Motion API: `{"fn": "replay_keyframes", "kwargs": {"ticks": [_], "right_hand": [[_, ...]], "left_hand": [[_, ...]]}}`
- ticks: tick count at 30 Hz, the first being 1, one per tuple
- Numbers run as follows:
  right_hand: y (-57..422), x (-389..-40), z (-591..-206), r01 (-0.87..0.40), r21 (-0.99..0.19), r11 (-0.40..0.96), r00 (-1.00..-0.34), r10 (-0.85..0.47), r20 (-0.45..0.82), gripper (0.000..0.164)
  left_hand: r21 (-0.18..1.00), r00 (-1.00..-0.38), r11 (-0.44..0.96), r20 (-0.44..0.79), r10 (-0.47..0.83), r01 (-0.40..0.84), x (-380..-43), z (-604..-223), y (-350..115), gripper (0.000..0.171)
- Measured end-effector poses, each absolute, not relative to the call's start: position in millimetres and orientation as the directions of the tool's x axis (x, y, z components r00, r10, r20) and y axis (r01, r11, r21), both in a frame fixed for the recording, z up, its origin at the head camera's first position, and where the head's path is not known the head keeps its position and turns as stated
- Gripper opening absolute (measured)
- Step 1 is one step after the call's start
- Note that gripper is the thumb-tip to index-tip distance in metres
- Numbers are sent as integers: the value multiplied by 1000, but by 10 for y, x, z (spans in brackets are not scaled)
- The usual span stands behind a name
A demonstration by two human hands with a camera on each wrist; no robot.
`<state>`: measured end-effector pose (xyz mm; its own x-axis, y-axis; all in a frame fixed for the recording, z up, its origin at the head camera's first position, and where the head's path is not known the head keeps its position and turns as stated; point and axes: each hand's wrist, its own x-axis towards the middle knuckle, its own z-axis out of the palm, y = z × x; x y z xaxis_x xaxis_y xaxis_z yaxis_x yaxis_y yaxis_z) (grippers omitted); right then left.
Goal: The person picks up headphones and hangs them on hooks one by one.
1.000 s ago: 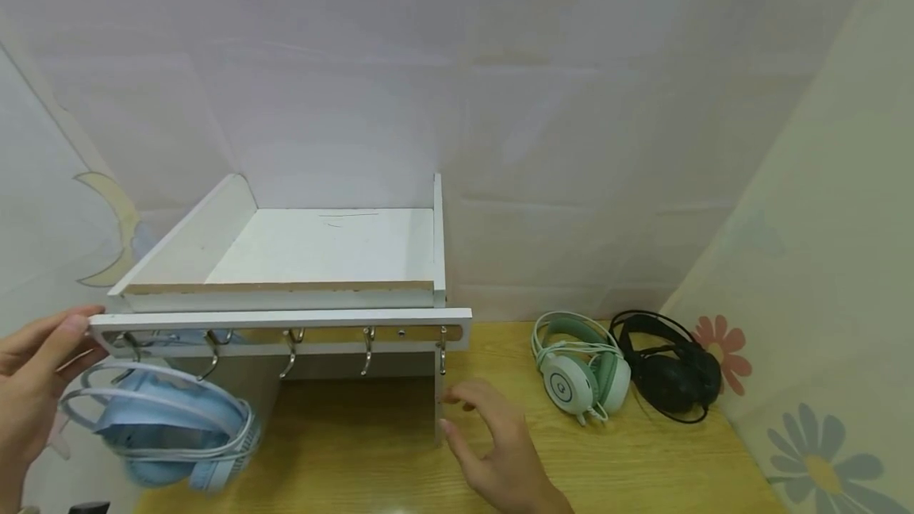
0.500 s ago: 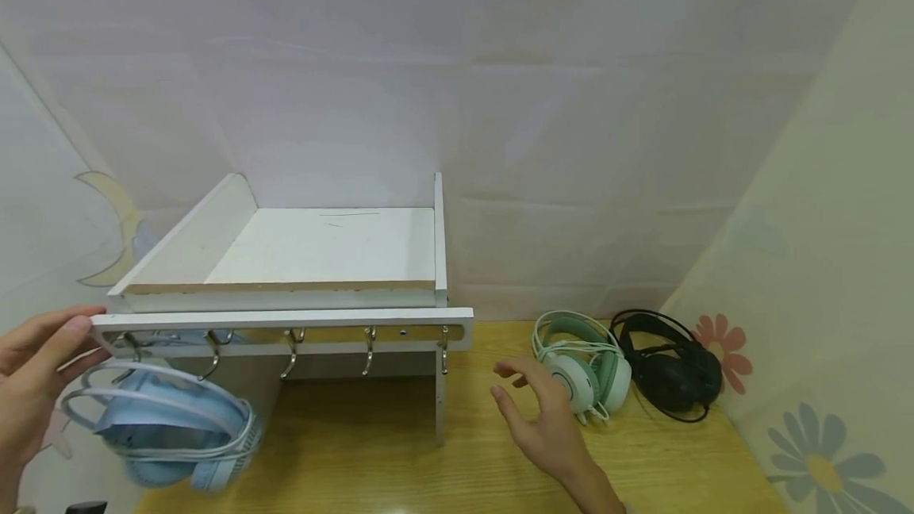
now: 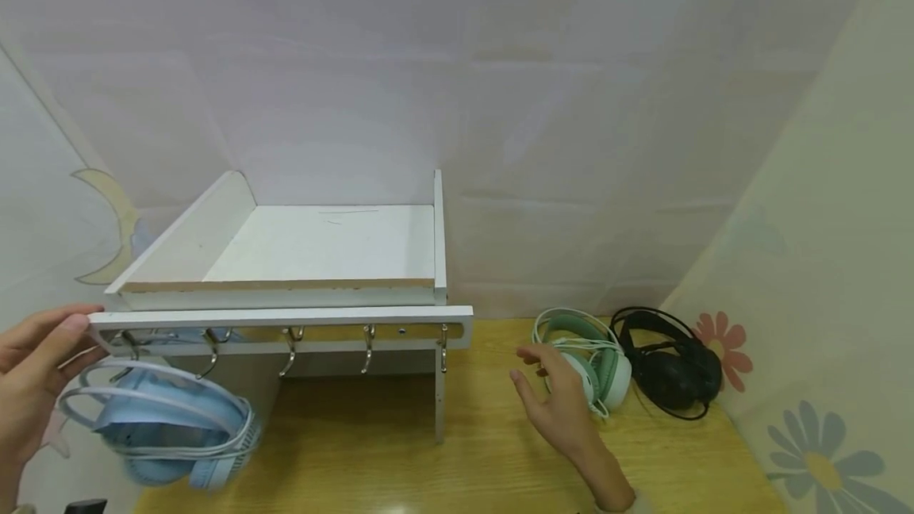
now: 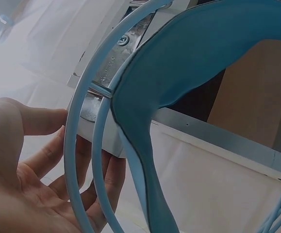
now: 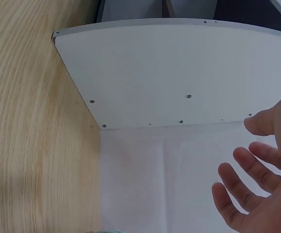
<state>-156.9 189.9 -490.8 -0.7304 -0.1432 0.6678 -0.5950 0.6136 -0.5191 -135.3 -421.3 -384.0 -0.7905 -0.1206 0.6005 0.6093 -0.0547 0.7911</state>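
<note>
My left hand (image 3: 44, 371) grips the left end of the white hook rail (image 3: 286, 316), thumb in front and fingers behind in the left wrist view. The rail runs along the front of a white shelf (image 3: 328, 244) and carries several metal hooks. Light-blue headphones (image 3: 171, 423) hang at its left end, their band over a hook (image 4: 100, 90) and their cable wound round them. My right hand (image 3: 560, 403) holds nothing, fingers loosely bent. It partly covers the white-and-green headphones (image 3: 610, 375) in the head view. Black headphones (image 3: 674, 379) lie to their right.
The shelf's right side panel (image 5: 179, 73) stands on the wooden table (image 3: 500, 466). A pale cloth (image 3: 571, 141) hangs behind, and a cloth with printed flowers (image 3: 800, 300) borders the right side. A dark object (image 3: 86, 506) shows at the bottom left.
My right hand has moved right, from beside the shelf's right panel to the white-and-green headphones. The left hand and the light-blue headphones stay in place.
</note>
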Motion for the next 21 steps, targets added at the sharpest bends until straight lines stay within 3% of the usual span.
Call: {"fn": "replay_keyframes", "kwargs": {"ticks": [9,21], "right_hand": [[2051,-1638,-4913,-532,-530,661,-758,-91,646,38],[2341,-1746,-4846,-508,-531,678,-735,-20,678,30]], "left_hand": [[800,-799,-53,590,-113,598,-1361,-3820,-4202,33],[797,-796,-55,593,-116,602,-1358,-3813,-4206,33]]}}
